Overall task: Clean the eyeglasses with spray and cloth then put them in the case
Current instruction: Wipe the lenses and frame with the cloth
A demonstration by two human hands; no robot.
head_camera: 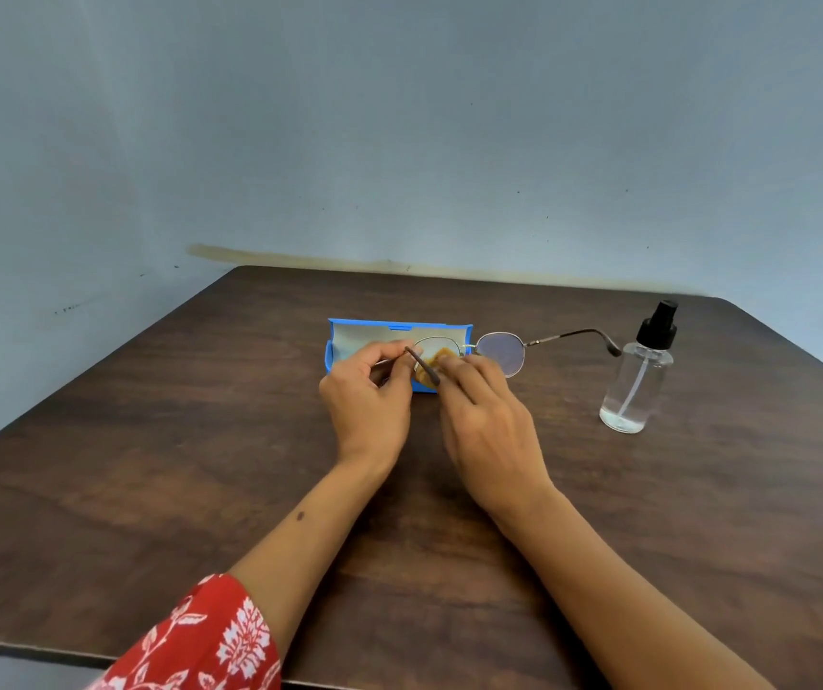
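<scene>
Eyeglasses with a thin metal frame are held above a dark wooden desk, in front of an open blue case lying toward the desk's far edge. The left hand pinches one temple arm near its hinge, fingers curled around it. The right hand presses a yellow-orange cloth against one lens, fingertips bunched on the fabric. The other lens and its extended temple arm reach out toward a clear spray bottle with a black pump top, standing upright near the desk's right edge, apart from the frame tip. A red sleeve with a white floral print covers the left forearm.
</scene>
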